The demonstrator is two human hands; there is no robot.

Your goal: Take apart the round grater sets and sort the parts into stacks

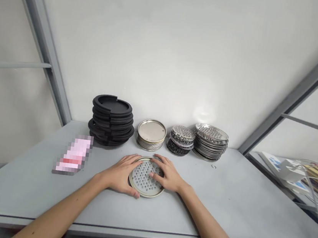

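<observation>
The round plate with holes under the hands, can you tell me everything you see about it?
The round plate is a flat, silvery disc that looks like metal, with many small round holes across its middle and a smooth raised rim. It lies flat on the grey table, in front of the stacks and apart from them. The left hand curves around its left edge; the right hand rests fingers on its right side.
</observation>
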